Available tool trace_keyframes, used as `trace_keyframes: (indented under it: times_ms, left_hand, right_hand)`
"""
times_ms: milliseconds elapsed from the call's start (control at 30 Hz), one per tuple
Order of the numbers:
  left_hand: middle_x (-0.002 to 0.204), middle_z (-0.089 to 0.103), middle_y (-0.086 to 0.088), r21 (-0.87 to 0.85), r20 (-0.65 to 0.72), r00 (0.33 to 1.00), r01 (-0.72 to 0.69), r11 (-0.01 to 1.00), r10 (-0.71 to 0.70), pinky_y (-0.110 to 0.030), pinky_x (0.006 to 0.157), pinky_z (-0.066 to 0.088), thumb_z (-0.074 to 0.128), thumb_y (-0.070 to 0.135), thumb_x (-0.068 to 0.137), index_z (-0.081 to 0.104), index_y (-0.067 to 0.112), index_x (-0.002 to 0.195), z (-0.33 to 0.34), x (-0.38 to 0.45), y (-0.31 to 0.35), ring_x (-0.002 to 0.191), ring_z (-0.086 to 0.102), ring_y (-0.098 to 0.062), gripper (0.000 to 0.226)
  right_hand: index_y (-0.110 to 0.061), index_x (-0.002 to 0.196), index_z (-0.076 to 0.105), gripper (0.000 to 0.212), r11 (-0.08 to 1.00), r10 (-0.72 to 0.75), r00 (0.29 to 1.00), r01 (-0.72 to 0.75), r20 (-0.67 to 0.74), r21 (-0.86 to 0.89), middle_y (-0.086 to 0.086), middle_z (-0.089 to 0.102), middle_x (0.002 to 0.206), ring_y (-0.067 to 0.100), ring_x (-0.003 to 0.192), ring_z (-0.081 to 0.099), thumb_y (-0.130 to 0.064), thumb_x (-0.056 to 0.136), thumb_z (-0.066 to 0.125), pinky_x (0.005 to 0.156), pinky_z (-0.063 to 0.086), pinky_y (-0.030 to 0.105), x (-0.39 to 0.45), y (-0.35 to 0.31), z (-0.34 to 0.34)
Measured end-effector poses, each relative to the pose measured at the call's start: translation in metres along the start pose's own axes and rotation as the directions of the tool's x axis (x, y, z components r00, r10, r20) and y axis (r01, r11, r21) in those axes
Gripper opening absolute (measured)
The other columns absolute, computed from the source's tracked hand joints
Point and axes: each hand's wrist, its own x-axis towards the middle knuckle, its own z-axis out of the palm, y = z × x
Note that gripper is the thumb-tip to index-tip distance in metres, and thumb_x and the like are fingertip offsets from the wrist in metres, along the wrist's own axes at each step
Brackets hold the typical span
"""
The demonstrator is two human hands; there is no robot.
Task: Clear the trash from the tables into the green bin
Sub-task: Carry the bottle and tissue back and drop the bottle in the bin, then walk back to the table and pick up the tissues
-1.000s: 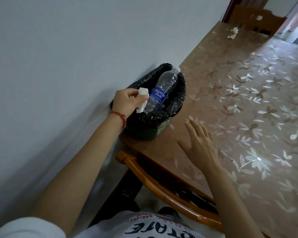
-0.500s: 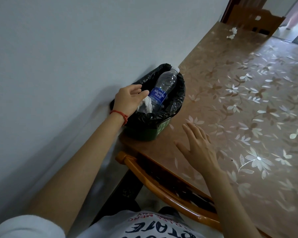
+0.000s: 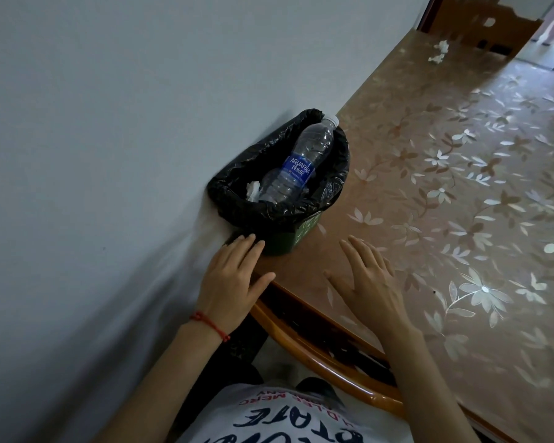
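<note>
The green bin [image 3: 283, 243], lined with a black bag, stands on the table's near left corner against the wall. Inside it leans a clear plastic bottle [image 3: 301, 161] with a blue label, and a crumpled white tissue [image 3: 253, 190] lies beside the bottle's base. My left hand [image 3: 234, 279] hovers flat just in front of the bin, fingers apart, holding nothing. My right hand [image 3: 367, 284] rests open above the table edge, to the right of the bin. Two crumpled white tissues [image 3: 439, 51] lie at the table's far end.
The table [image 3: 461, 203] carries a brown flowered cover and runs along the grey wall [image 3: 125, 107]. A wooden chair back [image 3: 480, 24] stands beyond its far end. The curved wooden rim of another chair [image 3: 317, 353] sits under the near edge, in front of me.
My left hand let go of the tissue, which now lies in the bin, and drew back to in front of the bin. My right hand stayed open near the table edge.
</note>
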Motion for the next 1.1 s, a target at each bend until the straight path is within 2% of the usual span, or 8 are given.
trace_keyframes:
  times_ms: [133,200,267,400,633,800,933,1100]
  left_hand:
    - [0.121,0.061,-0.017,0.095,0.113,0.992,0.053,0.994,-0.064,-0.047,0.092,0.046,0.011,0.055,0.093,0.055,0.004,0.121,0.008,-0.004,-0.008,0.111,0.059,-0.033,0.073]
    - [0.121,0.061,-0.017,0.109,0.119,0.991,0.054,0.993,-0.067,-0.047,0.091,0.046,0.014,0.054,0.093,0.055,0.004,0.121,0.010,-0.005,-0.008,0.111,0.058,-0.033,0.070]
    - [0.122,0.061,-0.017,0.107,0.111,0.992,0.045,0.993,-0.057,-0.048,0.091,0.046,0.024,0.051,0.091,0.055,0.004,0.122,0.012,-0.004,-0.006,0.112,0.058,-0.034,0.065]
    - [0.123,0.060,-0.017,0.107,0.130,0.992,-0.006,0.994,-0.007,-0.049,0.094,0.045,0.035,0.048,0.085,0.054,0.005,0.123,0.018,0.000,0.000,0.115,0.056,-0.034,0.060]
    - [0.122,0.061,-0.017,0.080,0.214,0.961,-0.197,0.977,0.176,-0.048,0.092,0.044,0.035,0.047,0.085,0.055,0.004,0.121,0.029,0.012,0.019,0.114,0.056,-0.034,0.059]
    - [0.124,0.059,-0.016,0.049,0.298,0.883,-0.394,0.918,0.363,-0.049,0.094,0.044,0.021,0.053,0.092,0.054,0.005,0.123,0.044,0.022,0.046,0.116,0.056,-0.032,0.066]
    - [0.124,0.060,-0.017,-0.019,0.329,0.785,-0.550,0.835,0.524,-0.050,0.094,0.045,0.035,0.046,0.085,0.055,0.005,0.122,0.058,0.025,0.083,0.115,0.056,-0.033,0.059]
    - [0.122,0.061,-0.016,-0.062,0.352,0.647,-0.705,0.706,0.676,-0.048,0.092,0.046,0.031,0.047,0.086,0.055,0.006,0.122,0.075,0.021,0.134,0.114,0.057,-0.032,0.060]
  right_hand:
    - [-0.011,0.132,0.047,0.065,1.000,0.019,0.999,-0.019,0.033,0.007,0.011,0.049,0.138,0.028,0.129,0.043,-0.057,0.086,0.044,0.104,0.027,0.037,-0.012,0.004,0.005]
    - [-0.011,0.133,0.047,0.063,1.000,0.025,0.999,-0.025,0.040,0.005,0.011,0.048,0.139,0.028,0.130,0.042,-0.052,0.086,0.051,0.103,0.023,0.034,-0.017,0.005,0.005]
    - [-0.010,0.132,0.047,0.062,0.999,0.037,0.999,-0.037,0.031,0.003,0.011,0.049,0.138,0.028,0.129,0.043,-0.051,0.086,0.052,0.103,0.025,0.035,-0.021,0.007,0.004]
    - [-0.011,0.133,0.045,0.063,0.996,0.093,0.995,-0.093,0.034,0.015,0.011,0.047,0.139,0.026,0.130,0.042,-0.053,0.087,0.047,0.105,0.032,0.039,-0.032,0.014,0.000]
    - [-0.010,0.133,0.045,0.068,0.953,0.303,0.953,-0.303,-0.018,0.011,0.013,0.048,0.138,0.029,0.127,0.045,-0.058,0.085,0.034,0.102,0.034,0.043,-0.076,0.026,-0.005]
    - [-0.008,0.132,0.044,0.067,0.865,0.502,0.862,-0.499,-0.065,0.056,0.015,0.049,0.136,0.031,0.125,0.046,-0.055,0.084,0.034,0.099,0.039,0.046,-0.126,0.030,-0.009]
    - [-0.008,0.131,0.046,0.068,0.757,0.653,0.750,-0.651,-0.106,0.055,0.015,0.051,0.135,0.031,0.125,0.047,-0.055,0.084,0.035,0.099,0.039,0.045,-0.171,0.036,-0.014]
    - [-0.006,0.130,0.047,0.071,0.607,0.791,0.592,-0.790,-0.154,0.082,0.016,0.050,0.135,0.031,0.126,0.045,-0.059,0.084,0.034,0.100,0.037,0.044,-0.228,0.040,-0.019]
